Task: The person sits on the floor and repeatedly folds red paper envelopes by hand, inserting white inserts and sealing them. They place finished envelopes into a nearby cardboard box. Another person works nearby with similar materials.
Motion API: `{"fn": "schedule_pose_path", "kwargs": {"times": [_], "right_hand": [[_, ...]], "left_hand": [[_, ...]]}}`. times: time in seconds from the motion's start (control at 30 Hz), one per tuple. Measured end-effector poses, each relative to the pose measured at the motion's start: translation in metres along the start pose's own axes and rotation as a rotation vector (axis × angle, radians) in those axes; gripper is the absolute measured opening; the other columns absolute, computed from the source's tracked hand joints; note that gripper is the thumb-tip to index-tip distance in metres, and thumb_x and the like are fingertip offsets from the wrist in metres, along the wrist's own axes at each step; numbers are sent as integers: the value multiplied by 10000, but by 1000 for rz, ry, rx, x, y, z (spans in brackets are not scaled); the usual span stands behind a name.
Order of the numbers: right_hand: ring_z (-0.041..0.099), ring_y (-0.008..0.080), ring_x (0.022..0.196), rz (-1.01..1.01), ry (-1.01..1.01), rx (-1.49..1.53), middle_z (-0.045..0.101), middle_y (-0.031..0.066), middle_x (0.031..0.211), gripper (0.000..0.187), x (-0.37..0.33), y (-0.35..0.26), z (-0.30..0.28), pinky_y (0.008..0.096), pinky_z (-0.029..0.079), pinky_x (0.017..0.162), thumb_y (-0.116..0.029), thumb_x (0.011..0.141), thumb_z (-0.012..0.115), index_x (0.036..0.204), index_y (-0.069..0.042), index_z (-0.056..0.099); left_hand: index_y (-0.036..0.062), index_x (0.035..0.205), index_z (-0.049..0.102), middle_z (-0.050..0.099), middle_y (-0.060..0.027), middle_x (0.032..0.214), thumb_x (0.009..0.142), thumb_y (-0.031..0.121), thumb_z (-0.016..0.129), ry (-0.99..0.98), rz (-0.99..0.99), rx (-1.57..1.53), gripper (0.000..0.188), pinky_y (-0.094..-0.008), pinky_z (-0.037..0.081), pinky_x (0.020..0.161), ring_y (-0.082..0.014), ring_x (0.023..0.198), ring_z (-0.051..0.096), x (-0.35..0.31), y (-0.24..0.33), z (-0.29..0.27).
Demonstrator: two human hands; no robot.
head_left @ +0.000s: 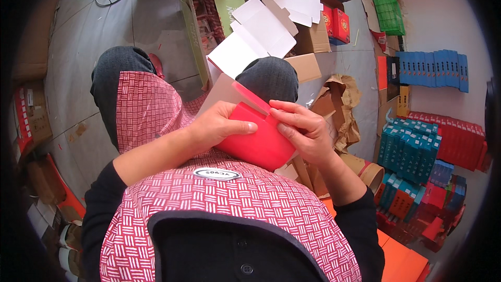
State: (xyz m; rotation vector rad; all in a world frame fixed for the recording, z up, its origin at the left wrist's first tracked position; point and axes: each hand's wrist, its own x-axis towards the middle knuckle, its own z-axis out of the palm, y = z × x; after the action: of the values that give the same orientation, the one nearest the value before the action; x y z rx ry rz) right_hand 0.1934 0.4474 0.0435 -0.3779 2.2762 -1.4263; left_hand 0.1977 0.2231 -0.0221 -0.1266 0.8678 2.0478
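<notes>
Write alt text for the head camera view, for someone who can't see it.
A person's left hand and right hand hold a folded red card above a patterned apron. White cardboard sheets lie across an open carton ahead, and colourful boxes are stacked at the right.

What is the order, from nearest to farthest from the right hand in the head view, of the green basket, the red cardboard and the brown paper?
1. Red cardboard: in the grasp of the right hand.
2. Brown paper: crumpled, just to the hand's right.
3. Green basket: away at upper right.
</notes>
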Motion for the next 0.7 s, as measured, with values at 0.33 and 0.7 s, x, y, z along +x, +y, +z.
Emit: {"fn": "schedule_pose_path", "kwargs": {"times": [0.33, 0.7], "right_hand": [[625, 222, 1013, -61, -3, -91, 601, 152, 1181, 305, 4, -3, 0, 289, 498, 842, 14, 824, 629, 1115, -69, 669], [627, 243, 1015, -151, -2, -202, 587, 157, 1200, 294, -3, 2, 4, 308, 504, 863, 7, 826, 632, 1106, -71, 670]], "left_hand": [[-19, 1118, 615, 657, -125, 1048, 840, 89, 655, -2, 10, -5, 301, -306, 505, 865, -166, 942, 634, -1, 1, 1], [-20, 1109, 626, 668, -120, 1029, 841, 92, 660, -26, 17, -18, 293, -295, 508, 848, -164, 922, 643, 0, -3, -2]]}}
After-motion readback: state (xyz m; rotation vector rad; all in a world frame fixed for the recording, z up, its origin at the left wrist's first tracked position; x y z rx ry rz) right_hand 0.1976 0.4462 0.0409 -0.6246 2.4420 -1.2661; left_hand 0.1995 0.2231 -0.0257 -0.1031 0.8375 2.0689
